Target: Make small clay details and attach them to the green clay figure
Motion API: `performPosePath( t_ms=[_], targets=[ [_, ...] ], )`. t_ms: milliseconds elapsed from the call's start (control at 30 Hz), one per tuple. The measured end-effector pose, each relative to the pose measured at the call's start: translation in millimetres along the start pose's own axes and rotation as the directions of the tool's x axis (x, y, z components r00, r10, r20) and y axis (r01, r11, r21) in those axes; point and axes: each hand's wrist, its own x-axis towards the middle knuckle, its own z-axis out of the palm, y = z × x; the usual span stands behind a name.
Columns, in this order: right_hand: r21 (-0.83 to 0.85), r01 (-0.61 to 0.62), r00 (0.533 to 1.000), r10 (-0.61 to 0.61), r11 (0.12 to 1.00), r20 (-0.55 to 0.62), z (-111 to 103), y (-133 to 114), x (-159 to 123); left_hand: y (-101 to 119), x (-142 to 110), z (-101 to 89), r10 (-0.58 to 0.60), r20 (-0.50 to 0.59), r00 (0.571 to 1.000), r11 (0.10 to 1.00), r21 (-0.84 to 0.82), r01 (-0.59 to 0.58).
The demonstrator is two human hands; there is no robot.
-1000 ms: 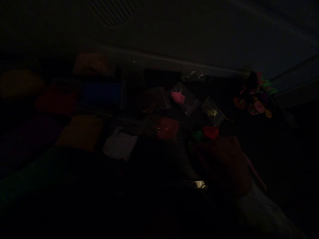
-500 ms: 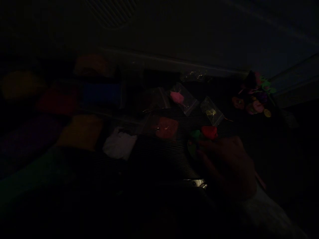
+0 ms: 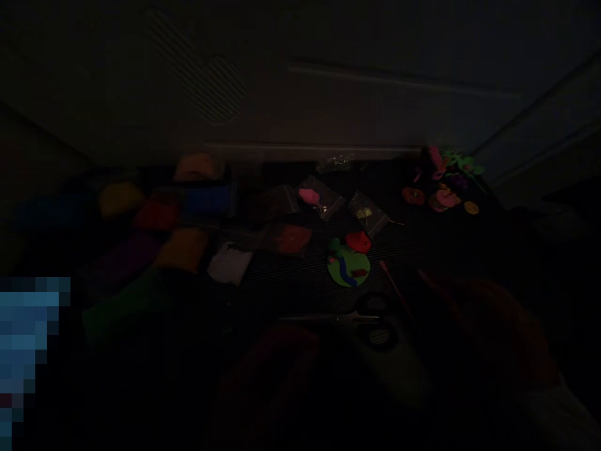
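Note:
The picture is very dark. My right hand (image 3: 498, 326) is at the right, blurred, with a finger stretched out and nothing visible in it. Nearest to it lies a thin pinkish stick (image 3: 394, 282). Left of the stick is a round green clay disc (image 3: 335, 273) with a blue winding strip and small dark red and green pieces on it. A red clay lump (image 3: 358, 242) lies at its upper edge. Scissors (image 3: 350, 317) with dark handles lie below the disc. My left hand (image 3: 282, 351) is a dim shape at the bottom middle, its fingers too dark to make out.
Packs of coloured clay lie at the left, among them blue (image 3: 209, 199), white (image 3: 230, 263) and orange (image 3: 183, 249). Small clear bags (image 3: 328, 199) lie behind the disc. Several clay shapes (image 3: 446, 198) sit at the back right, before a pale wall (image 3: 352, 113). A pixelated blue patch covers the lower left.
My right hand has drawn back to the right, off the green clay disc, which now shows whole. The view has shifted, and the scissors and my left hand have become visible.

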Motion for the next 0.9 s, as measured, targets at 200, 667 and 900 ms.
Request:
performPosePath(
  t_ms=[200, 667, 900],
  targets=[
    [-0.021, -0.037, 0.998, 0.038, 0.999, 0.044, 13.0, 33.5, -6.8, 0.8, 23.4, 8.6, 0.304, -0.17, 0.937, 0.818, 0.551, -0.166],
    [-0.069, 0.116, 0.993, -0.113, 0.991, 0.047, 21.1, 42.4, 14.6, 10.4, 80.1, 21.0, 0.501, 0.103, 0.859, 0.31, 0.906, -0.289],
    [-0.058, 0.089, 0.938, -0.064, 0.994, 0.34, 29.4, 3.2, 12.0, 1.1, 83.0, 22.3, 0.457, 0.14, 0.878, 0.316, 0.898, -0.307]
  ],
)
